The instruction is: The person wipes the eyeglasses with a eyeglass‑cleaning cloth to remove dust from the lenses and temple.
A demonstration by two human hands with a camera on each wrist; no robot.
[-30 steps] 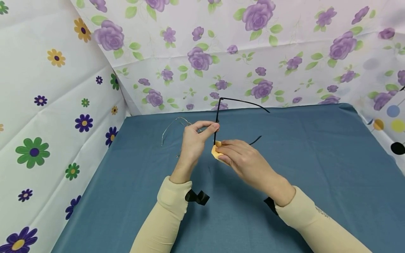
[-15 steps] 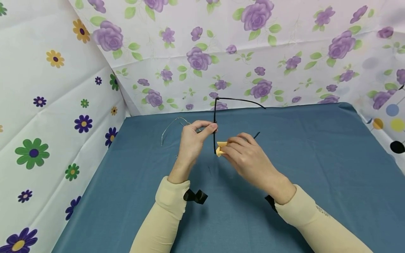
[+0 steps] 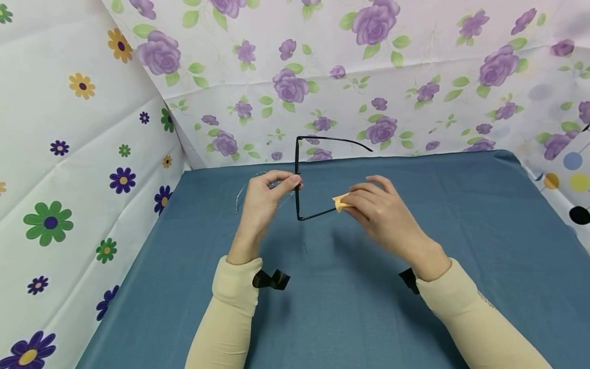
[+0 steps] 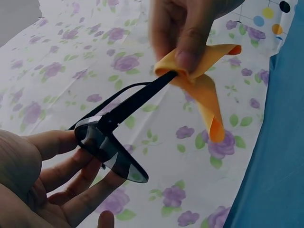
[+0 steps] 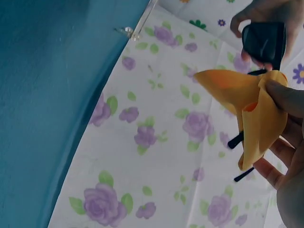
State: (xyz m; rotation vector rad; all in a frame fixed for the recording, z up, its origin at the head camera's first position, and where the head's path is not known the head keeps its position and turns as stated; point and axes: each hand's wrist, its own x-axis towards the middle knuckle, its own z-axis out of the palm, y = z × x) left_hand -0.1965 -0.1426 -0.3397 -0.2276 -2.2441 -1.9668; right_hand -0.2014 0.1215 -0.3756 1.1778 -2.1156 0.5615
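Observation:
Black sunglasses [image 3: 297, 154] are held up over the table, with both temple arms unfolded and pointing right. My left hand [image 3: 258, 205] pinches them by the front, near the middle; the left wrist view shows fingers around the dark lenses [image 4: 97, 142]. A yellow cleaning cloth [image 3: 340, 202] is folded around the nearer temple arm [image 4: 142, 97]. My right hand [image 3: 384, 218] pinches that cloth over the arm, partway along it. The tip of this arm pokes out below the cloth in the right wrist view.
A second pair of glasses, thin and wire-framed [image 3: 237, 201], lies on the blue tablecloth [image 3: 345, 307] behind my left hand, partly hidden. A rose-patterned curtain [image 3: 415, 66] stands at the back, and a daisy-patterned one [image 3: 92, 164] on the left.
My right hand and the cloth have slid from the sunglasses' front corner rightward along the nearer temple arm. My left hand has shifted left with the sunglasses, exposing part of that arm.

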